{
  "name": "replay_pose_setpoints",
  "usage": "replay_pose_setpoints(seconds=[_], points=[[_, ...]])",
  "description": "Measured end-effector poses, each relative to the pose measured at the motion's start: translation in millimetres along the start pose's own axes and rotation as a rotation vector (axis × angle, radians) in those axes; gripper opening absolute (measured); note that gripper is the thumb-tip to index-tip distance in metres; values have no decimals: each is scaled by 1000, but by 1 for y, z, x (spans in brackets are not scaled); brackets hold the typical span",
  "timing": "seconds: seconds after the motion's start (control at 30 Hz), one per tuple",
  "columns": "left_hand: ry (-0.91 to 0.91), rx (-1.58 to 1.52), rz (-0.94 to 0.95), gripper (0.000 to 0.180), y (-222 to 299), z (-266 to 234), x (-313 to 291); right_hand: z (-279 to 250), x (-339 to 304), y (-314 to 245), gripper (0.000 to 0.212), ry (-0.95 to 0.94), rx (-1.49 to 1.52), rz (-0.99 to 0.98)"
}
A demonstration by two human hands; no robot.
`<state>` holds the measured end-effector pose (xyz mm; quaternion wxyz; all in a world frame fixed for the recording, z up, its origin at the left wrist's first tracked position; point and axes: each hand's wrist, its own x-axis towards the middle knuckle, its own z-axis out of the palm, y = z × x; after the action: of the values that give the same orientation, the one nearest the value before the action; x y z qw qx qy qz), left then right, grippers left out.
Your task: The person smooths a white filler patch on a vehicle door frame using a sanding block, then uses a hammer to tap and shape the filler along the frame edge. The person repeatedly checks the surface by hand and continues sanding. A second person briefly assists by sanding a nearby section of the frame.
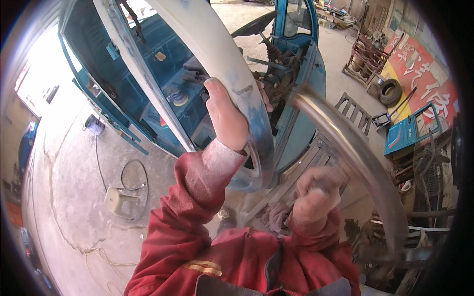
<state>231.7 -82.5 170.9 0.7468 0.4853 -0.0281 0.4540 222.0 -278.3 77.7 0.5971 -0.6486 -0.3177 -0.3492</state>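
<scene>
A curved vehicle body panel, white with sanded-looking patches and blue at its lower end, stands upright in front of me. My left hand is closed around it, thumb on the near face and fingertips showing past the right edge. To the right, my right hand is smeared by motion, its fingers curled. What it holds, if anything, I cannot make out. Close beside that hand, a bent shiny brownish metal piece arches down to the right, also blurred. Both my sleeves are red.
Behind the panel is a blue vehicle cab with a steering wheel. A small stool, a looped hose and a bucket are at left. At right are a tyre, a blue door and a fan.
</scene>
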Motion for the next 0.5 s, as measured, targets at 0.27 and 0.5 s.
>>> replay_pose_setpoints(seconds=[0.27, 0.5], points=[[46, -11, 18, 86, -4, -1, 6, -4, 8, -8, 48, -398, -310, 17], [-66, -75, -49, 86, -1, -3, 0, -2, 5, -15, 53, -52, 112, -88]])
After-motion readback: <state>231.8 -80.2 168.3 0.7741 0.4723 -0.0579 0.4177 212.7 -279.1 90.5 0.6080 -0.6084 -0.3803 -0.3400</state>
